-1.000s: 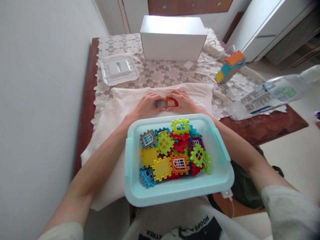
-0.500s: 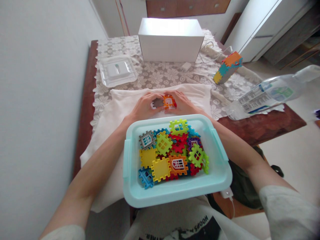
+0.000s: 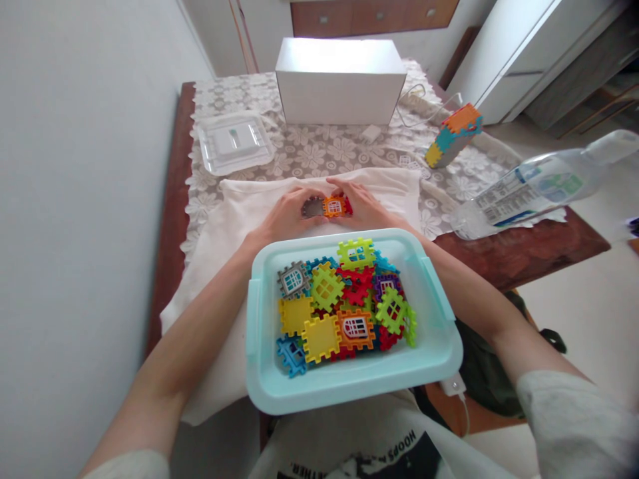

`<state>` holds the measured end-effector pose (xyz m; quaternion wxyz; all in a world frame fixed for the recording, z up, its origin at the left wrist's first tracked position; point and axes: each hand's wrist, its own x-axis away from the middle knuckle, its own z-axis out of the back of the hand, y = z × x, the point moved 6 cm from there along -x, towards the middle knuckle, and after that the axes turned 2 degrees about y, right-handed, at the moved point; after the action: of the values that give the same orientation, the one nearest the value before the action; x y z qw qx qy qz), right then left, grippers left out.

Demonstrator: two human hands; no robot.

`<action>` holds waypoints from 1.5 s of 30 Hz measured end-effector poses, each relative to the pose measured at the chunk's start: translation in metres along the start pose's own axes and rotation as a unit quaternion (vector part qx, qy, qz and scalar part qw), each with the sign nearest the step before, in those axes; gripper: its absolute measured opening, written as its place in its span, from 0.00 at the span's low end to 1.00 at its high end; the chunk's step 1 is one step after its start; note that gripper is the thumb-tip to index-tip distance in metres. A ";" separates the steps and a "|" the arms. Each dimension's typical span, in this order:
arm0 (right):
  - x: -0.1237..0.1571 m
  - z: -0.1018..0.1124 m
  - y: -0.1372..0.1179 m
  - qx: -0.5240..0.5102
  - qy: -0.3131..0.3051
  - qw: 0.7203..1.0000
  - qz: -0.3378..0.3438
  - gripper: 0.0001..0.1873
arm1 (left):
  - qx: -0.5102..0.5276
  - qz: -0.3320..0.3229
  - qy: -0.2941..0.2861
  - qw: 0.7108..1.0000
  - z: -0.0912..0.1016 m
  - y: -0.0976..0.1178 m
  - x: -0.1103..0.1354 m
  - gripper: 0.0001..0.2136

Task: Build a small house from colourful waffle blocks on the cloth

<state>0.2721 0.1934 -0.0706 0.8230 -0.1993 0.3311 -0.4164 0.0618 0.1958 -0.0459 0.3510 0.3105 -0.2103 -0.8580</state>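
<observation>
My left hand [image 3: 284, 214] grips a grey toothed building tile [image 3: 312, 207] above the white cloth [image 3: 234, 219]. My right hand [image 3: 360, 205] grips an orange window tile [image 3: 333, 206], with a bit of red showing behind it. The two tiles touch edge to edge between my fingers. Just in front of my hands sits a light blue tub [image 3: 434, 346] holding several coloured interlocking tiles [image 3: 344, 299].
At the back stand a white box [image 3: 339, 83] and a clear plastic lid [image 3: 233, 140] on the lace tablecloth. A built block of coloured tiles [image 3: 452, 136] lies right of centre. A plastic water bottle [image 3: 529, 193] lies at the table's right edge. A wall runs along the left.
The grey and orange tiles have been turned slightly and pressed closer together between my fingers. My hands stay in the same place.
</observation>
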 end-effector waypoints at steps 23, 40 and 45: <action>0.009 0.029 0.016 0.099 -0.039 0.994 0.015 0.22 | -0.135 0.032 -0.032 0.990 0.004 -0.002 0.002 0.25; 0.009 0.028 0.008 0.082 0.003 0.995 0.050 0.19 | -0.122 0.025 -0.033 0.992 0.002 -0.003 0.001 0.24; 0.006 0.043 0.004 0.070 0.036 0.996 0.041 0.13 | -0.125 0.027 -0.033 0.991 0.002 -0.002 0.001 0.20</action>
<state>0.3078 0.1925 -0.0451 0.8389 -0.1121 0.3382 -0.4115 0.0588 0.1966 -0.0464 0.4031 0.2302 -0.1214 -0.8774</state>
